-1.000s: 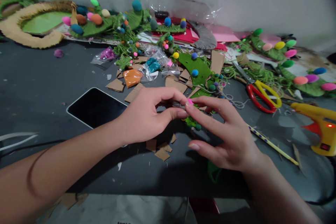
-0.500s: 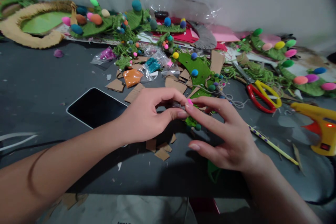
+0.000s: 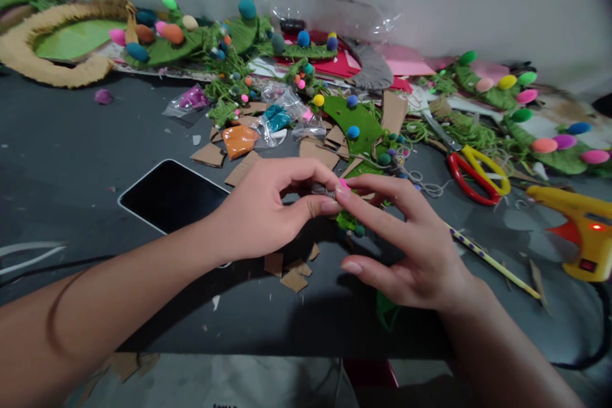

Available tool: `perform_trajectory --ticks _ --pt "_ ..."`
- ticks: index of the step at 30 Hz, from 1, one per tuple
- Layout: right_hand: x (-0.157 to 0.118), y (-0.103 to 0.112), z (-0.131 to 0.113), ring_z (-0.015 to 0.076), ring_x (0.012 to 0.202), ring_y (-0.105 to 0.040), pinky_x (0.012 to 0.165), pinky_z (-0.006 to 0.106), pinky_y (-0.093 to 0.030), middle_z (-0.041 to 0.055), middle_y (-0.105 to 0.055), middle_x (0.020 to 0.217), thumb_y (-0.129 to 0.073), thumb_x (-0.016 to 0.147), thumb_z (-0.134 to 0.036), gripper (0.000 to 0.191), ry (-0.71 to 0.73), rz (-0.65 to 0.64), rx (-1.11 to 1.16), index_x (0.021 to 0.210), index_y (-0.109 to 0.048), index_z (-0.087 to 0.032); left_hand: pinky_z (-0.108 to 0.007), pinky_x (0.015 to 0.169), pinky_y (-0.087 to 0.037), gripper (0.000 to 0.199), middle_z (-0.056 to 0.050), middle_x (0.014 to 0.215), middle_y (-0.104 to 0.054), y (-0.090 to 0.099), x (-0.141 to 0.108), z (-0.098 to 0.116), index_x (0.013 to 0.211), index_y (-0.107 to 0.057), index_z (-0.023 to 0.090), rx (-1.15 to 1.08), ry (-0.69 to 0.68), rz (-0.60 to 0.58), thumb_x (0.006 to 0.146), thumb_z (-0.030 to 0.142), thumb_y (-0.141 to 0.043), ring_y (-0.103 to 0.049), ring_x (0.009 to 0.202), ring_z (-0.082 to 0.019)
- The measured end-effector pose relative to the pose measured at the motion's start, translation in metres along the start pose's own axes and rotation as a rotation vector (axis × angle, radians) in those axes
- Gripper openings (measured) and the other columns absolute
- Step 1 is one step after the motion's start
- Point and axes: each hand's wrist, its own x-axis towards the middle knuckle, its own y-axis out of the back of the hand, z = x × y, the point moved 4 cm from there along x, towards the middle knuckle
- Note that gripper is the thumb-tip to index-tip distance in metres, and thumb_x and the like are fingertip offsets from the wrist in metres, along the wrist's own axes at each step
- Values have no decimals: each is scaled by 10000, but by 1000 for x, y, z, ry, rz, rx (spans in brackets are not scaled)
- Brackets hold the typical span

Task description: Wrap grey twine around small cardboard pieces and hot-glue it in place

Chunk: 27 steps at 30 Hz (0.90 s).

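My left hand [image 3: 268, 210] pinches a small grey yarn-wrapped piece [image 3: 323, 189] between thumb and fingers; most of the piece is hidden. A bright pink bit [image 3: 343, 183] shows just beyond the fingertips, but I cannot tell whether it is attached to the piece. My right hand [image 3: 406, 236] has its fingers stretched out and its thumb apart, with the index fingertip touching the left fingertips at the piece. Behind the hands lies a green leaf shape [image 3: 358, 124] with coloured balls on it. A white-edged phone [image 3: 172, 197] rests partly behind my left forearm.
Red-and-yellow scissors [image 3: 471, 172], a yellow glue gun [image 3: 586, 229] with a lit red light and a spotted yellow stick [image 3: 497, 261] lie at right. Cardboard scraps [image 3: 294, 279] sit in front. Clay packets [image 3: 240, 141], a beige ring [image 3: 57, 80] and green yarn pieces line the back.
Both hands keep nearly the same pose around the grey piece. The whole view has shifted very slightly; nothing was picked up or let go.
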Motion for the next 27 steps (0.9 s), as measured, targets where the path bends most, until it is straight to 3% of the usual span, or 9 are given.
perform_trajectory --ticks 13,27 --pt "1 1 -1 286 1238 -608 979 459 -564 154 -576 1402 -692 935 -480 663 -3 4 21 1532 -512 -255 -195 645 -493 111 28 866 -780 0 -1 -1 945 -746 215 -31 15 0 894 127 -704 -679 737 -103" --pt "-1 0 0 277 1253 -596 1018 432 -539 165 -572 1410 -716 918 -466 653 -5 -5 32 1489 -563 -186 -172 606 -462 113 44 857 -776 0 -1 1 944 -740 204 -48 -7 1 893 108 -709 -661 709 -77"
